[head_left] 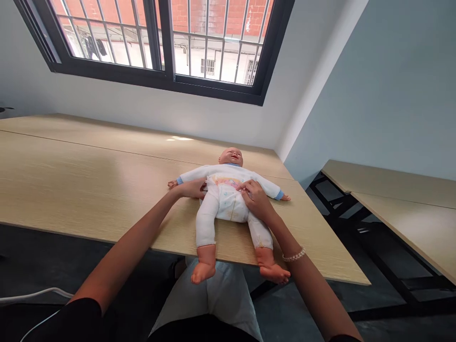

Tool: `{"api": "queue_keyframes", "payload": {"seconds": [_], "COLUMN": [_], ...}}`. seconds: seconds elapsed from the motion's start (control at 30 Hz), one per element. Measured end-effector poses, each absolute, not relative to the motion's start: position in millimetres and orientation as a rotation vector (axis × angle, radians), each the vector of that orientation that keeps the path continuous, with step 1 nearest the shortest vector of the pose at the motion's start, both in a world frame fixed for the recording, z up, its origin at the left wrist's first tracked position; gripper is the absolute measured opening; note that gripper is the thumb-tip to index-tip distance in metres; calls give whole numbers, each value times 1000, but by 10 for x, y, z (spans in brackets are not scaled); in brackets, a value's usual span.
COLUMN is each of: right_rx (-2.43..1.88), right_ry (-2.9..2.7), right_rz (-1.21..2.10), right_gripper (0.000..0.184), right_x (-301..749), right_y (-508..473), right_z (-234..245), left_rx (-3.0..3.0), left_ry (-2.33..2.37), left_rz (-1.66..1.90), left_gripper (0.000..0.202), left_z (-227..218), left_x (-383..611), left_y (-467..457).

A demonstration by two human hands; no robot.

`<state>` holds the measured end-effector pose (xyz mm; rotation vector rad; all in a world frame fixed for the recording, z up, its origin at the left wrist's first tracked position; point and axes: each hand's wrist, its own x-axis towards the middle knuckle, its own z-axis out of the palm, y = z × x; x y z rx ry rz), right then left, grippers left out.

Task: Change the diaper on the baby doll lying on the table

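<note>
A baby doll (233,156) lies on its back, its feet hanging past the table's front edge. It wears a white top with blue cuffs and collar. Around its hips is a white diaper (228,205) with a coloured print along the waist. My left hand (194,188) is at the diaper's side by the hip, its fingers curled onto the edge and partly hidden. On the other side, my right hand (255,197) rests over the front of the diaper, with thumb and fingers pinched at the waist near the print.
The pale wooden table (89,180) reaches the wall below a barred window (164,47). A second table (409,204) with black legs stands to the right, across a gap. A white cable (39,294) runs at the lower left.
</note>
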<state>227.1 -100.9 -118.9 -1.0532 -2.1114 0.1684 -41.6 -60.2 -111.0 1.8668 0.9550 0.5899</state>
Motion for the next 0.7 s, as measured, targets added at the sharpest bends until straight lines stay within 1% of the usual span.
{"api": "queue_keyframes", "payload": {"seconds": [0.07,0.17,0.27,0.43,0.53,0.6,0.63,0.7], "right_rx": [-1052,-1050,-1046,-1056,-1060,-1059,-1058,-1058], "right_ry": [-2116,-2118,-2119,-2118,-2120,-2120,-2121,-2122], "right_rz": [156,142,135,131,138,137,136,132], "right_gripper": [21,20,20,20,20,20,20,20], "right_x": [2270,2266,2262,2262,2265,2267,2267,2266], "right_y": [-1010,-1016,-1024,-1023,-1017,-1013,-1013,-1014], "right_z": [-1192,-1189,-1185,-1189,-1193,-1195,-1195,-1197], "left_rx": [1858,1804,1806,2058,2101,2001,1905,1729], "left_ry": [948,855,838,1091,1252,1418,1507,1614], "left_rz": [619,547,535,940,1231,1447,1485,1356], "left_gripper": [35,42,38,19,8,7,10,17], "left_z": [-1118,-1113,-1099,-1070,-1036,-1007,-991,-959], "left_x": [-407,-487,-584,-589,-568,-583,-599,-644], "left_y": [-611,-588,-549,-486,-462,-472,-487,-531]}}
